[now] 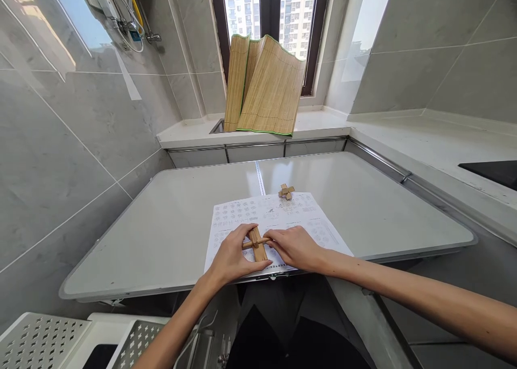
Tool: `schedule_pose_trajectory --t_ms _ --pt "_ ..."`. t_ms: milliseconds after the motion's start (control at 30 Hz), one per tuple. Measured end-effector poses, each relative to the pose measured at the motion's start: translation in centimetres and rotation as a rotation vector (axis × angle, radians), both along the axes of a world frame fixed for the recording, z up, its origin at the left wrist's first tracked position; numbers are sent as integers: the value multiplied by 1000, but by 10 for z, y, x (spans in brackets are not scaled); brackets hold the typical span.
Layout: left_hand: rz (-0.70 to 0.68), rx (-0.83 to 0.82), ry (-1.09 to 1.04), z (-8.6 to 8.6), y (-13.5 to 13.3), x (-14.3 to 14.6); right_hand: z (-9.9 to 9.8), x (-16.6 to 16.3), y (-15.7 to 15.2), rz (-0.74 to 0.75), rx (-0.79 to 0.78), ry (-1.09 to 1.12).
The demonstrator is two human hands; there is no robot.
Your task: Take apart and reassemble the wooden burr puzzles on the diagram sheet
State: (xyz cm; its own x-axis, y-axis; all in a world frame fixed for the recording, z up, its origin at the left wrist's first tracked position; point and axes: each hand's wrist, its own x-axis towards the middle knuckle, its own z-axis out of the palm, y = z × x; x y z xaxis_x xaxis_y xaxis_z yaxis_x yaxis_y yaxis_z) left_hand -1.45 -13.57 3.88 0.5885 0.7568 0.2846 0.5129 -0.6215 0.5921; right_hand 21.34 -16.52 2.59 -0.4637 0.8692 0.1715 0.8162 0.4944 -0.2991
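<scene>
A cross-shaped wooden puzzle (258, 246) is held just over a printed sheet near the table's front edge. Its thick bar runs away from me and a thinner stick crosses it sideways. My left hand (234, 256) is closed around the thick bar, thumb at the near end and fingers at the far end. With thumb and fingers, my right hand (293, 246) pinches the right end of the thinner stick. The instruction sheet (278, 215) is covered in small line diagrams. Another assembled wooden puzzle (286, 192) sits at the sheet's far edge.
The white folding table (181, 218) has a seam down its middle. Beyond it, a folded bamboo mat (270, 89) leans at the window on a white counter (436, 137). White perforated baskets (44, 339) stand low at the left, beside a dark phone-like object (100, 355).
</scene>
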Motion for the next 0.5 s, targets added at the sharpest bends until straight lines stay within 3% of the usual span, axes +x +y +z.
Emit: schedule_pose_trajectory --t_ms 500 --pt "-8 10 44 9 6 -9 12 2 0 102 -10 48"
